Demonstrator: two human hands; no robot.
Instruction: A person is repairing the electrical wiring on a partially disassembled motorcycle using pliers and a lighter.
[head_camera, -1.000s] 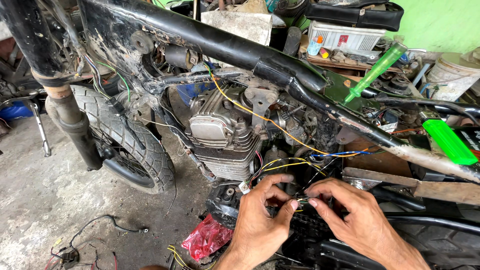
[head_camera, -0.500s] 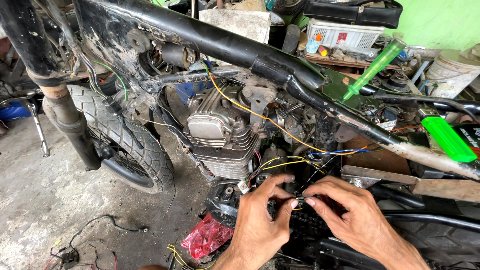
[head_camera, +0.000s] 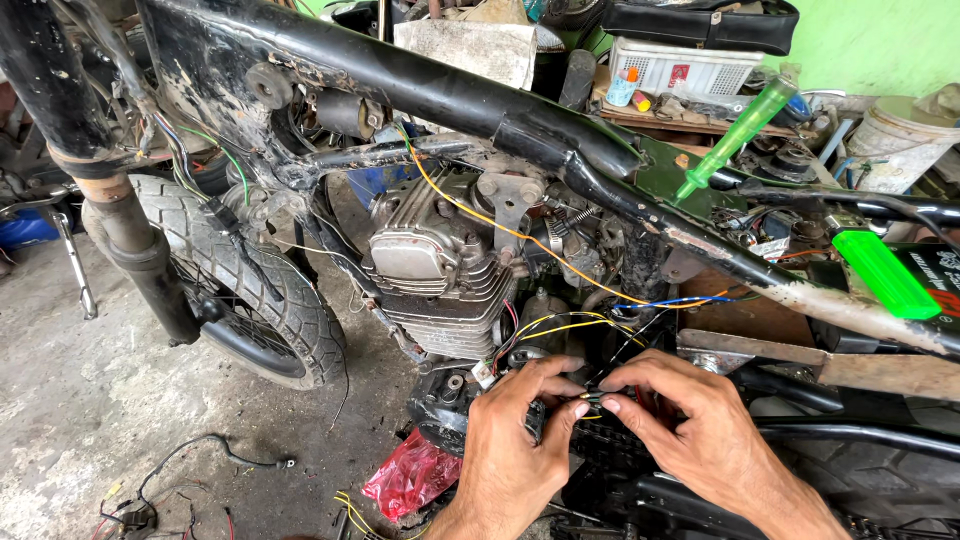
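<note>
Obs., lower centre of frame: both hands meet over a small wire connector (head_camera: 590, 399), low beside the engine. Left hand (head_camera: 510, 440) is curled, thumb and forefinger pinched on the connector's left end. Right hand (head_camera: 690, 420) is also curled, fingertips pinched on the right end. The two sets of fingertips are almost touching. The connector is mostly hidden by fingers; its shape cannot be made out.

Yellow wires (head_camera: 560, 325) loop down from mid-frame into the pinch point. A blue wire (head_camera: 680, 300) runs to the right just above the right hand. A longer orange wire (head_camera: 480, 215) runs diagonally from the frame tube down toward the blue one.

Centre of frame: grey finned engine cylinder (head_camera: 440, 270), just above and left of the left hand. Black motorcycle frame tube (head_camera: 450, 95) crosses from upper left down to the right edge; paint scuffed.

Left of frame: front tyre (head_camera: 270, 290) with black fork leg (head_camera: 140, 250), standing on stained concrete floor (head_camera: 90, 400).

Bottom centre: crumpled red plastic bag (head_camera: 415, 480), on the floor just left of the left wrist. Loose black cable (head_camera: 200, 460) lies lower left.

Upper right: green-handled screwdriver (head_camera: 740, 135), tilted, resting against the frame. Bright green flat piece (head_camera: 885, 275) at the right edge.
</note>
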